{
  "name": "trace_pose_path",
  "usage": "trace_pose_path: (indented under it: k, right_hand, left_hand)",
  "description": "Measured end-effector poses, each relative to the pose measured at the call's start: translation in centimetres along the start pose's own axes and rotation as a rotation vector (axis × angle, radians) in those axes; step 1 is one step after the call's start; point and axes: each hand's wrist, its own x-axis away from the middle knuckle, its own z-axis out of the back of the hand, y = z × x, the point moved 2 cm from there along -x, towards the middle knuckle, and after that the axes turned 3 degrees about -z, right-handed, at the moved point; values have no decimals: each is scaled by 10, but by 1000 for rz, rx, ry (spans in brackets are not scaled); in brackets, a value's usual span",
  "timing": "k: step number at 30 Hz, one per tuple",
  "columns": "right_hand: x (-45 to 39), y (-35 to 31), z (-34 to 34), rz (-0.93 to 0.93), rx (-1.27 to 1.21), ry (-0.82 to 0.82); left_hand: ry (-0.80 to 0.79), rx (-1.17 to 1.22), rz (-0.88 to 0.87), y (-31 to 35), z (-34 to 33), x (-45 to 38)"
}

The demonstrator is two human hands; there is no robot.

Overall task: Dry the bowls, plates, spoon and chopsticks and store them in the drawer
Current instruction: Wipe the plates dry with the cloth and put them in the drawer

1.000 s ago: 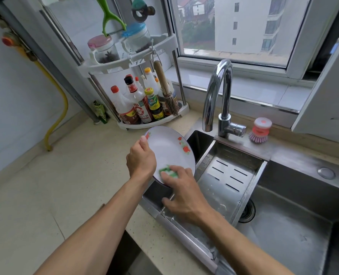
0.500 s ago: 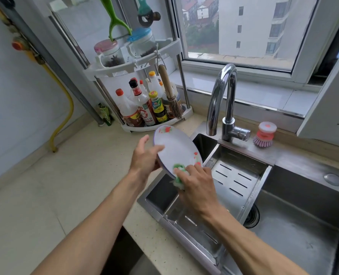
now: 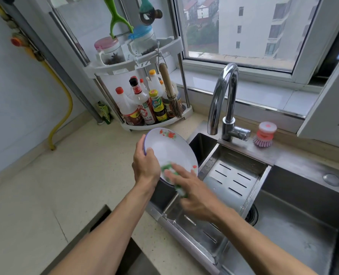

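2 hands on 1 plate (image 3: 170, 149) rn, held tilted over the left end of the steel sink (image 3: 295, 231), above the slotted drain tray (image 3: 234, 175). Plate is white w/ a thin blue rim line and red-and-green flower prints, 1 at its 12 o'clock edge and another at about 4 o'clock. Looks like a 2nd rim is stacked right behind it but can't tell for sure.

Left hand (image 3: 145, 165) grips the plate's edge at roughly 9 o'clock, thumb on the face, fingers curled round the back. Right hand (image 3: 192, 193) is motion-blurred, fingers fairly straight, pressing a green-and-white cloth (image 3: 174, 175) against the plate's lower part around 6 o'clock. Whether the thumb pinches the cloth, can't tell.

Labels: corner rack (image 3: 137, 62) at 11 o'clock from the plate has approx 6 sauce bottles (image 3: 145, 108) on its bottom shelf. Red and green labels w/ Chinese characters, too small to read properly; 1 has a big white ring on red. 2 jars on the top shelf, pink lid and blue lid, no writing I can make out. Brown whisk brush (image 3: 171, 96) hangs beside the bottles.

Chrome faucet (image 3: 224, 100) at 2 o'clock, pink dish brush (image 3: 263, 134) just beside its base at 3 o'clock. Beige speckled counter (image 3: 55, 185) on the left.
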Motion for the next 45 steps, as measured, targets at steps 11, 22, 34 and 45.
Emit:
trace_pose_path:
  k: [11, 22, 34, 45]
  right_hand:
    - [-2, -9, -2, 34, -89, -26]
    - [8, 31, 0, 200, 401, 243]
    - [2, -2, 12, 12, -14, -99]
    - [-23, -12, 8, 20, -14, -113]
  left_hand:
    - [36, 28, 52, -2, 2, -3]
    - [-251, 102, 264, 4, 28, -22]
    - [-81, 115, 1, -6, 11, 11]
    - [-241, 128, 58, -10, 15, 10]
